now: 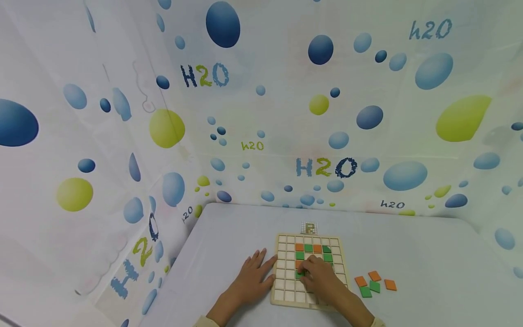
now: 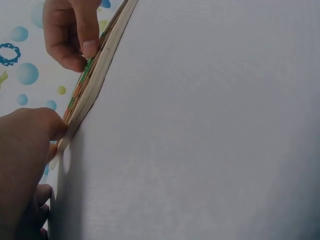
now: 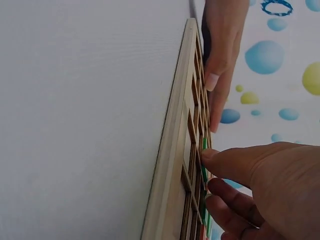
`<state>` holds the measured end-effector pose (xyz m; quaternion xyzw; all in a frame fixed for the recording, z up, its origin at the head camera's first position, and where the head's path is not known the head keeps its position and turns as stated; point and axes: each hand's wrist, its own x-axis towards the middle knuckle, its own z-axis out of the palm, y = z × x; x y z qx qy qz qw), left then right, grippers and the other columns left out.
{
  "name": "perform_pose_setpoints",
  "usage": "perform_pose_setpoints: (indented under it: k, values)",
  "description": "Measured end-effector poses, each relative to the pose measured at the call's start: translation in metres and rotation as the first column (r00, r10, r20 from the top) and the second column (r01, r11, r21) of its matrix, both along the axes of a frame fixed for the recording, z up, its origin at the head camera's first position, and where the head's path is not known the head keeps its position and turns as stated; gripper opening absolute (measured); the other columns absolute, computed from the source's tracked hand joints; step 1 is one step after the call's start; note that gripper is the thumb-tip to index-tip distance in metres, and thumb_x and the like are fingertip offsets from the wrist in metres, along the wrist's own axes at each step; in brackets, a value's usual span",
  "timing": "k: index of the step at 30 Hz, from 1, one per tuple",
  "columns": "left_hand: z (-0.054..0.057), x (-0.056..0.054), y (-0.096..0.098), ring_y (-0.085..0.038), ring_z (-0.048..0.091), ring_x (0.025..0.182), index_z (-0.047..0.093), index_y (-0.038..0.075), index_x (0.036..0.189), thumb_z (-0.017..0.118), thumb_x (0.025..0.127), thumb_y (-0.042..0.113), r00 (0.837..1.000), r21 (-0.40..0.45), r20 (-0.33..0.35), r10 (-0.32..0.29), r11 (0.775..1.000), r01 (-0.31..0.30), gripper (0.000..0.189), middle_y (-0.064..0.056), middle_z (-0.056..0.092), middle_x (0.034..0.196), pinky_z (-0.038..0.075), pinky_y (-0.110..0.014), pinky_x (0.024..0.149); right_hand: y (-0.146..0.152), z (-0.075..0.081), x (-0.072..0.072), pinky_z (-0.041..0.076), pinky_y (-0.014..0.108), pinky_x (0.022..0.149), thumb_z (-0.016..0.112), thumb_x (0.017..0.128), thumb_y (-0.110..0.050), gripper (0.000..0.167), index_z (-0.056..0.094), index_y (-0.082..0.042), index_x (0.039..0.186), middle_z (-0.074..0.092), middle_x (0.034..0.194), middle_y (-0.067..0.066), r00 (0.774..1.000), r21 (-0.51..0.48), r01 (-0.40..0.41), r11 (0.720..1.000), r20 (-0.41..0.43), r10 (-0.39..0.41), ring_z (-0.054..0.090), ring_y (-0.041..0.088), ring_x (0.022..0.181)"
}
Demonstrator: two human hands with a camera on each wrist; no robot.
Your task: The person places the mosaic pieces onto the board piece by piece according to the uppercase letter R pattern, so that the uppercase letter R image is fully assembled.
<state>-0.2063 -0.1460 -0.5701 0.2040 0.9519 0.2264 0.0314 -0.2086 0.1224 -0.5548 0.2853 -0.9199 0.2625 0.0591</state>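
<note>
A wooden grid board [image 1: 279,297] lies on the table, with orange tiles [image 1: 299,247] and green tiles [image 1: 308,248] set in several of its cells. Over the middle of the board, my right hand [image 1: 320,279] pinches a green tile [image 1: 300,275] with thumb and fingers at a cell below an orange one. From the right wrist, the thumb [image 3: 220,160] shows against the tile's green edge, low at the grid. My left hand [image 1: 252,278] lies palm down at the board's left side, fingers spread and fairly straight, its fingertips and thumb right at the wooden rim.
To the right of the board lie several loose tiles, among them an orange one [image 1: 390,285] and a green one [image 1: 365,292]. A small pattern card [image 1: 309,228] sits behind the board's far edge. A curtain [image 1: 282,122] printed with bubbles hangs behind the white table [image 1: 229,227].
</note>
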Motion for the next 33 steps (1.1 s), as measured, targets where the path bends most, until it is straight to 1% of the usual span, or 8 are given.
perform_pose_setpoints:
  k: [7,12,16,18,21,28,30,33]
  values:
    - [0.000,0.000,0.001,-0.043,0.026,0.159,0.046,0.025,0.162,0.049,0.108,0.044,1.000,0.008,0.003,-0.003,1.000,0.003,0.057,-0.019,0.032,0.171,0.023,-0.069,0.124,0.007,0.001,0.003,0.048,0.023,0.067,0.082,0.093,-0.019,0.012,0.071,-0.021,0.098,0.053,0.095,-0.008,0.999,-0.016,-0.006,1.000,0.041,0.007,0.044,0.001,0.079]
    - [-0.001,-0.001,0.001,-0.044,0.025,0.159,0.045,0.025,0.162,0.049,0.108,0.045,1.000,0.005,0.003,-0.006,1.000,0.005,0.058,-0.019,0.032,0.171,0.023,-0.069,0.124,0.022,0.011,0.010,0.052,0.027,0.072,0.081,0.093,-0.020,0.013,0.072,-0.019,0.102,0.057,0.098,-0.007,0.994,-0.071,0.026,0.997,0.110,-0.018,0.057,0.006,0.084]
    - [-0.002,-0.001,0.000,-0.044,0.025,0.159,0.044,0.025,0.162,0.049,0.108,0.044,1.000,0.005,0.004,-0.002,1.000,0.002,0.058,-0.019,0.031,0.171,0.022,-0.069,0.124,0.039,0.020,0.014,0.052,0.034,0.075,0.082,0.093,-0.019,0.015,0.072,-0.018,0.105,0.060,0.102,-0.006,0.981,-0.092,0.142,0.986,0.147,-0.128,0.063,0.012,0.088]
    - [-0.002,-0.001,0.000,-0.043,0.024,0.160,0.044,0.026,0.163,0.048,0.108,0.045,1.000,0.002,0.008,0.002,1.000,-0.002,0.058,-0.018,0.031,0.172,0.022,-0.068,0.125,0.049,0.021,0.013,0.050,0.037,0.076,0.081,0.094,-0.020,0.016,0.072,-0.018,0.107,0.061,0.106,-0.004,0.961,-0.067,0.227,0.971,0.178,-0.213,0.062,0.014,0.088]
    - [-0.002,0.000,-0.001,-0.044,0.024,0.160,0.044,0.025,0.163,0.048,0.108,0.045,1.000,0.007,0.009,-0.001,1.000,0.001,0.058,-0.019,0.031,0.171,0.022,-0.069,0.125,0.068,0.021,0.008,0.051,0.046,0.079,0.080,0.095,-0.024,0.022,0.069,-0.015,0.112,0.061,0.112,0.004,0.907,0.029,0.359,0.933,0.227,-0.356,0.061,0.018,0.092]
    - [-0.002,-0.001,-0.001,-0.045,0.025,0.159,0.044,0.025,0.163,0.049,0.109,0.045,1.000,0.003,0.002,-0.006,1.000,0.006,0.058,-0.019,0.032,0.171,0.023,-0.069,0.124,0.128,0.020,-0.004,0.048,0.064,0.080,0.079,0.093,-0.040,0.054,0.060,0.004,0.118,0.059,0.109,0.025,0.776,0.284,0.495,0.821,0.280,-0.565,0.059,0.038,0.096]
    - [-0.003,-0.001,-0.001,-0.044,0.025,0.159,0.044,0.026,0.163,0.049,0.109,0.046,1.000,-0.003,0.007,-0.004,1.000,0.004,0.058,-0.018,0.031,0.171,0.023,-0.068,0.125,0.143,0.021,-0.005,0.046,0.063,0.080,0.082,0.090,-0.041,0.055,0.060,0.004,0.114,0.059,0.102,0.022,0.755,0.311,0.497,0.810,0.306,-0.581,0.058,0.037,0.092]
    - [-0.003,-0.002,-0.001,-0.043,0.025,0.160,0.043,0.027,0.163,0.050,0.108,0.046,1.000,-0.004,0.011,-0.002,1.000,0.002,0.058,-0.018,0.031,0.172,0.023,-0.068,0.125,0.158,0.023,-0.006,0.044,0.060,0.079,0.082,0.090,-0.038,0.047,0.062,0.001,0.107,0.063,0.094,0.013,0.742,0.317,0.471,0.823,0.361,-0.564,0.059,0.030,0.084]
